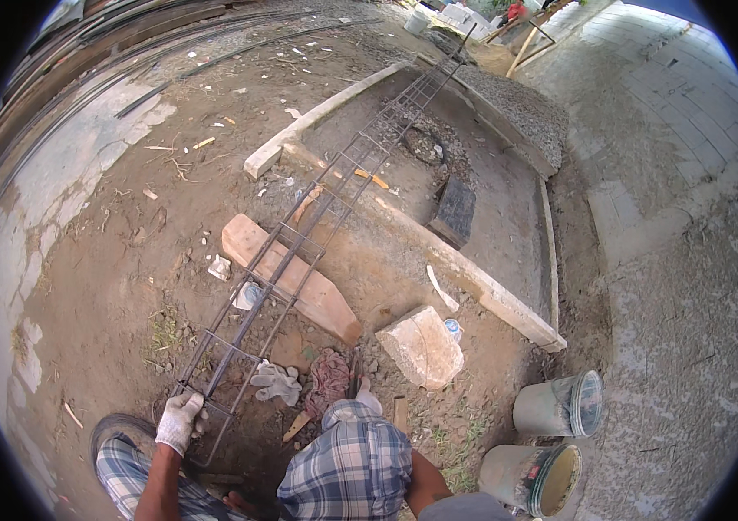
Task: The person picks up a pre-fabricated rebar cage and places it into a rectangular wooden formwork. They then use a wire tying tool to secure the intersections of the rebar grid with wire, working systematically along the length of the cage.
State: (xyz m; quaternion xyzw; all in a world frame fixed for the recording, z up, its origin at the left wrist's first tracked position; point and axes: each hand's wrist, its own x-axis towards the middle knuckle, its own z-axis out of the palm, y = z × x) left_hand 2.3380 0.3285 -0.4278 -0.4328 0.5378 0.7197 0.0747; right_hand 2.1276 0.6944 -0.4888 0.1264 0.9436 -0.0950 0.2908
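A long rebar cage point(278, 265) of thin rods and ties slants from my lap side up to the far right. My left hand point(180, 421), in a white work glove, is closed round its near left corner. The cage crosses above a wooden plank point(286, 282). My right forearm point(425, 482) passes behind my raised knee in checked trousers point(347, 456). A pale shape point(369, 398) shows just past that knee; whether it is my hand or foot I cannot tell. Near it lie a loose pale glove point(276, 383) and a reddish rag point(328, 382).
A broken concrete chunk point(421, 347) lies ahead of my knee. Two buckets point(543, 408) stand at the right. Low concrete edging point(464, 269) frames a bed holding a dark block point(454, 213). Long rods point(204, 65) lie far left; gravel point(517, 113) is heaped at the back.
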